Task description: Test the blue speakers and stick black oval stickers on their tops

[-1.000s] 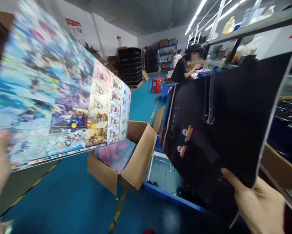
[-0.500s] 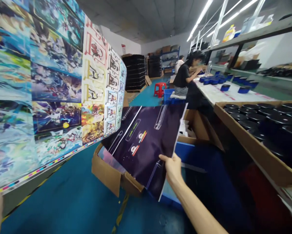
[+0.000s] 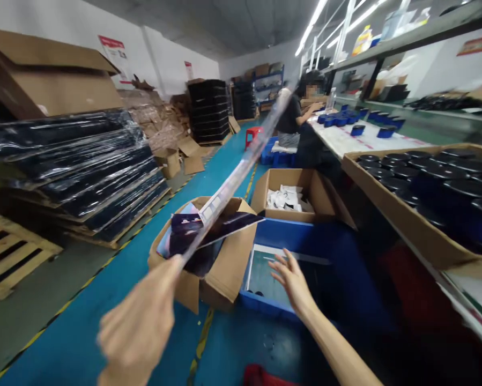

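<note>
My left hand [image 3: 142,316] is closed on the near corner of a large printed sheet [image 3: 241,166], seen almost edge-on and blurred, slanting up and away to the right. My right hand [image 3: 291,279] has its fingers spread and holds nothing, over a blue bin [image 3: 289,228] with a green, white-edged panel [image 3: 268,273] inside. Just left of the bin, an open cardboard box [image 3: 232,268] holds a dark printed sheet [image 3: 212,230] with a pink and blue one beside it.
Beyond the bin stands a box of white packets [image 3: 293,174]. Black-lidded containers [image 3: 450,171] fill a carton on the right. A person [image 3: 291,115] sits at the white table [image 3: 373,140]. Dark wrapped stacks [image 3: 83,166] stand left.
My left hand has come in from the left edge, and its sheet has swung edge-on. The dark sheet has left my right hand and lies in the box; the fingers have spread.
</note>
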A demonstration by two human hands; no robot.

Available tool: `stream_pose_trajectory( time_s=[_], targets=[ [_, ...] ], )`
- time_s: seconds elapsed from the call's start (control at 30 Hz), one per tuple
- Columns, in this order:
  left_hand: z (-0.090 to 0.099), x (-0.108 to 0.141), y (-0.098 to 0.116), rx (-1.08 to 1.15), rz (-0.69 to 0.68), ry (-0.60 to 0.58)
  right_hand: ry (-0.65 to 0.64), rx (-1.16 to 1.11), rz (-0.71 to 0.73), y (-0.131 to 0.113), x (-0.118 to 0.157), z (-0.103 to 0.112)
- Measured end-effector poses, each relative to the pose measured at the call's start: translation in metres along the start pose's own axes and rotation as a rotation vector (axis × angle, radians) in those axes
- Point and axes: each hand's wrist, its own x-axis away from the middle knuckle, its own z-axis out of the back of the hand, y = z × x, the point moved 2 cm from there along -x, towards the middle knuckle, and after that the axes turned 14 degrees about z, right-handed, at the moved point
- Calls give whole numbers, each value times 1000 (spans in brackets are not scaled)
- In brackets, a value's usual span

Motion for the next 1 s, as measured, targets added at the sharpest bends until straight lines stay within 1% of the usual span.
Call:
stream_pose_trajectory(
  time_s=[0.03,0.07,0.13,0.17,0.2,0.23,0.27,0.3,0.33,0.37,0.43,0.47,0.5,0.53,0.6,0.67,0.73,0.83,0.9,1.0],
  targets=[
    [-14,6,16,7,-55,-29,57,46,27,-1,12,28],
    [-30,14,32,29,-104,-87,117,94,60,-2,28,53],
    [-61,38,65,111,-153,-231,240,182,143,-5,62,95],
    [-76,53,81,163,-165,-298,292,278,231,-7,80,110],
    [-89,69,97,222,-177,-353,325,428,349,-11,96,122],
    [-99,87,112,285,-189,-397,324,627,490,-15,111,131],
    [-107,105,127,343,-205,-420,276,862,630,-19,123,138],
    [-113,123,141,404,-223,-431,179,1100,748,-21,133,144],
    [-117,140,153,464,-242,-431,49,1303,820,-23,142,151],
    [-119,155,164,524,-260,-424,-84,1435,845,-25,149,160],
    [-120,177,181,637,-283,-425,-318,1559,845,-28,165,181],
    [-120,183,185,682,-283,-438,-394,1583,837,-30,175,192],
    [-121,188,188,718,-279,-462,-437,1599,829,-33,185,201],
    [-122,190,189,749,-272,-494,-454,1616,811,-35,197,208],
    [-123,189,186,803,-263,-563,-434,1660,744,-39,219,216],
    [-123,188,180,850,-274,-620,-412,1674,651,-41,238,214],
    [-121,187,174,886,-293,-660,-445,1660,563,-42,250,206],
    [-119,189,165,886,-295,-741,-444,1651,478,-42,251,192],
    [-123,189,161,849,-266,-850,-456,1644,395,-42,246,184],
    [-136,188,158,801,-251,-1073,-559,1596,146,-42,236,177]
  ],
)
